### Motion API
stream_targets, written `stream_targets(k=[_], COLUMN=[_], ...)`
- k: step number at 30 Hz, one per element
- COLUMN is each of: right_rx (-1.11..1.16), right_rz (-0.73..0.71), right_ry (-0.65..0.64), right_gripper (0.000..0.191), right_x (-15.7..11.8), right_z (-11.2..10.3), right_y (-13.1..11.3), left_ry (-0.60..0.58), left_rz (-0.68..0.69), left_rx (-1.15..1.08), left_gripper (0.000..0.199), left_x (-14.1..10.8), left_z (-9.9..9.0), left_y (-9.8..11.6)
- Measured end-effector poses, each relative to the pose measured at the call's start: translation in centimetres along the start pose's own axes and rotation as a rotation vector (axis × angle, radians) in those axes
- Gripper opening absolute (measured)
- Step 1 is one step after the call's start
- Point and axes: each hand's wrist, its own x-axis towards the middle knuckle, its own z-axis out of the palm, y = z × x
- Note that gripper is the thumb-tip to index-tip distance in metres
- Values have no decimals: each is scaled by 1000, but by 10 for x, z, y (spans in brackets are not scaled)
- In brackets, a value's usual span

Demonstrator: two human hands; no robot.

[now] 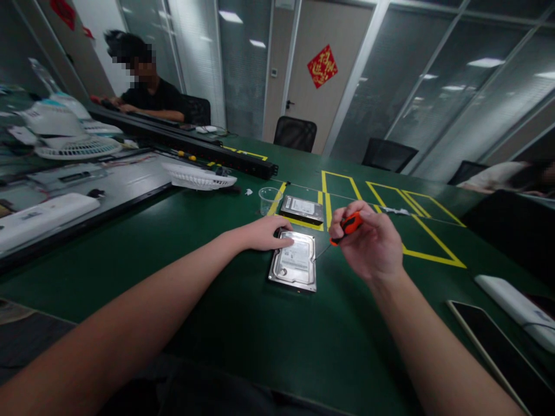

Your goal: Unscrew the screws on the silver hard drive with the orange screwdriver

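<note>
A silver hard drive [295, 263] lies label side up on the green table in front of me. My left hand [269, 232] grips its upper left edge, the thumb resting on the top face and the other fingers partly hidden behind it. In my right hand [373, 240] is a screwdriver with an orange and black handle [352, 223]. Its thin shaft slants down to the left, and the tip is close to the drive's right edge; whether it touches I cannot tell. Just beyond, a second hard drive [302, 209] sits inside a yellow tape outline.
A clear plastic cup [267, 202] stands left of the second drive. Fan parts [199, 176] and a long black bar [243, 162] lie to the left. At right are a phone [498, 341] and a white power strip [515, 306]. A person [151, 98] sits across the table.
</note>
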Motion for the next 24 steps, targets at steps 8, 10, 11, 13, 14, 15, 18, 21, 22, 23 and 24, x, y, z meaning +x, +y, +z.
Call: stream_targets(k=[8,10,11,13,14,15,18,21,22,23,24], right_rx=[-60,-62,-54,-28,-20,-15,-5,6,6,6,5], right_rz=[-10,-16,-18,-20,-21,-21,-11,-5,-9,-16,-23], right_ry=[-5,1,4,0,-5,-10,-27,-47,-47,-40,-28], right_gripper=[8,16,25,37,39,38,31,27,26,25,24], right_x=[0,1,2,3,3,3,3,1,1,1,0], right_z=[1,-1,-1,-3,-3,-3,-1,2,2,2,2], right_y=[4,6,7,7,7,7,5,3,2,2,1], left_ry=[-15,-16,-16,-13,-12,-11,-12,-10,-8,-8,-7], left_rz=[-19,-17,-14,-12,-12,-13,-19,-21,-20,-19,-18], left_rx=[-3,-1,0,2,2,3,4,4,4,5,5], left_gripper=[44,44,44,44,44,44,44,45,44,44,43], left_x=[0,0,0,0,0,0,0,0,0,0,0], left_z=[-1,-1,-2,-2,-2,-2,-1,-1,-1,-1,-1], left_y=[2,3,3,4,4,4,4,4,4,4,4])
